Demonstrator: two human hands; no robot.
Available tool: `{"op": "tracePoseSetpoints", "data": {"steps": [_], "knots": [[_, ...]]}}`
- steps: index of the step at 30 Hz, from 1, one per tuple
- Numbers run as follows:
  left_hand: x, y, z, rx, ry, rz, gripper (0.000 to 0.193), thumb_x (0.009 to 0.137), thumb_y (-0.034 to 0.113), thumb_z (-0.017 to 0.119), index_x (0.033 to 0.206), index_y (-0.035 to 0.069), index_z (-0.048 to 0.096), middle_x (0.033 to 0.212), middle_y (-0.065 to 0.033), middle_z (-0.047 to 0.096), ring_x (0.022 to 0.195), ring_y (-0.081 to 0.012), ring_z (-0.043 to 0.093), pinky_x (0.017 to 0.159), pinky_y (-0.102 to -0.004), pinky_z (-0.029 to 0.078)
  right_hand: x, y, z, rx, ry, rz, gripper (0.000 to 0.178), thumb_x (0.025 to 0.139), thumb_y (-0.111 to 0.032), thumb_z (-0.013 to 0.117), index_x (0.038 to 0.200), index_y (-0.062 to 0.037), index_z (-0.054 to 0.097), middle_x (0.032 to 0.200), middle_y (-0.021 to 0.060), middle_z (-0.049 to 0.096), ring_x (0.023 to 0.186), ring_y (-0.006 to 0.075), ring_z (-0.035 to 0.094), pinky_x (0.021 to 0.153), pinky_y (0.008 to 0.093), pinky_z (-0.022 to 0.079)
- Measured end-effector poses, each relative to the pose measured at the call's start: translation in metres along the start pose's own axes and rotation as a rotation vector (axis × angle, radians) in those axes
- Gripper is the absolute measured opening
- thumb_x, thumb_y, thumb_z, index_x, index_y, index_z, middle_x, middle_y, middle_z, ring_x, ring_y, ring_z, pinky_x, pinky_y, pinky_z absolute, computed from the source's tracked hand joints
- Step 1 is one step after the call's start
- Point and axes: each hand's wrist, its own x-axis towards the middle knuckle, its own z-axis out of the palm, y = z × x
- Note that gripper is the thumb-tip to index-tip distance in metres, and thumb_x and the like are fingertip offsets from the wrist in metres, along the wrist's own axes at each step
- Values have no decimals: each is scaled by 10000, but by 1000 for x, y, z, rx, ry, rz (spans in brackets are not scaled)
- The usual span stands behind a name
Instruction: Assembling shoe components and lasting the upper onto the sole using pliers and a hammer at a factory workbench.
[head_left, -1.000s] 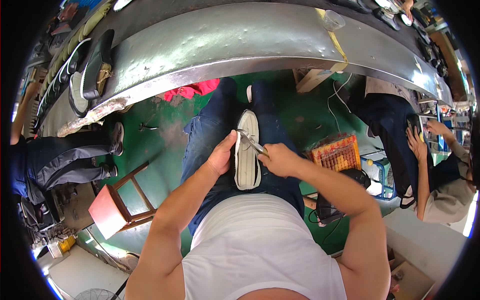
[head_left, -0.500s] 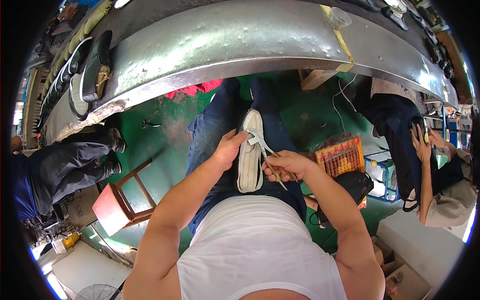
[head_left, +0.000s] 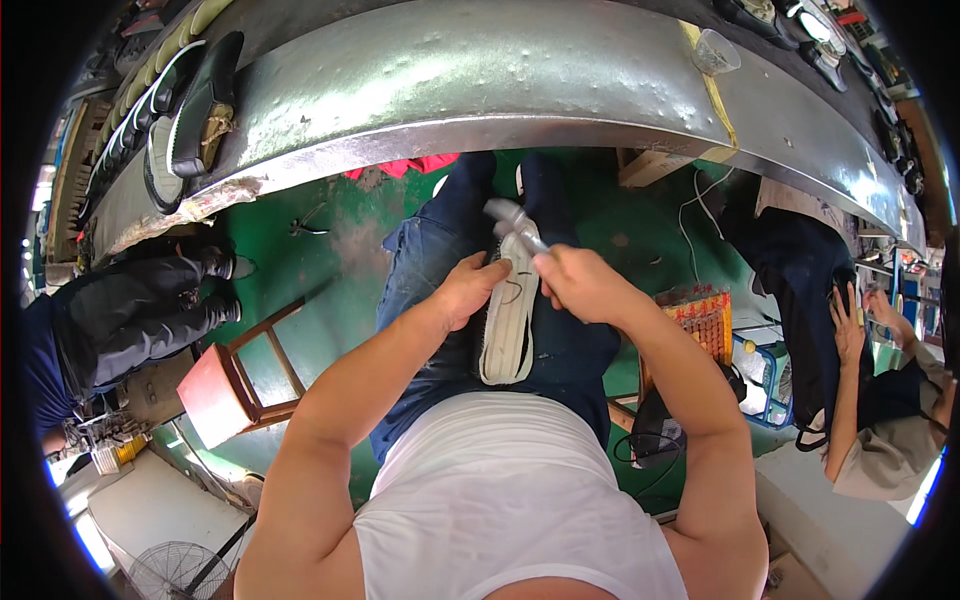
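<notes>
A pale, cream-bottomed shoe (head_left: 508, 340) lies lengthwise across my lap with its underside up and its toe pointing away from me. Thin dark curved lines show on that underside. My left hand (head_left: 470, 288) is closed on the shoe's left edge near the front part, thumb on top. In my right hand (head_left: 575, 283) are metal lasting pincers (head_left: 510, 215), gripped with the fingers wrapped round the handles. The pincers' head is blurred by motion over the toe end; whether it touches the shoe I cannot tell. Their handles are mostly hidden in my fist.
A dented metal-topped bench (head_left: 470, 80) runs across in front of me. Black shoes (head_left: 207, 105) line its left end; a clear cup (head_left: 715, 52) stands right. A red-topped stool (head_left: 220, 395) is at left, a beaded seat mat (head_left: 705, 325) at right. Co-workers (head_left: 130, 330) sit on either side.
My right hand has risen and moved farther from me, carrying the pincers' head up toward the shoe's toe. My left hand stays on the shoe's edge. The view has shifted slightly.
</notes>
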Motion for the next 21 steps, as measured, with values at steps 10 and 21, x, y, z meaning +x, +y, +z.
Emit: {"op": "tracePoseSetpoints", "data": {"steps": [10,21], "knots": [[-15,17,-8,-53,-196,-105,509,883,258,692,1301,21,524,1127,-92,653,983,-193,651,824,-346,524,-4,8,8,-220,53,184,428,987,-356,520,828,31,612,676,160,650,652,320,662,649,407,520],[-18,26,-3,33,-181,-127,439,859,264,718,1229,79,572,1036,-42,680,868,-144,663,645,-292,482,-63,10,62,-517,70,-155,358,950,-289,574,1085,43,581,1022,246,666,937,417,644,794,489,517]]}}
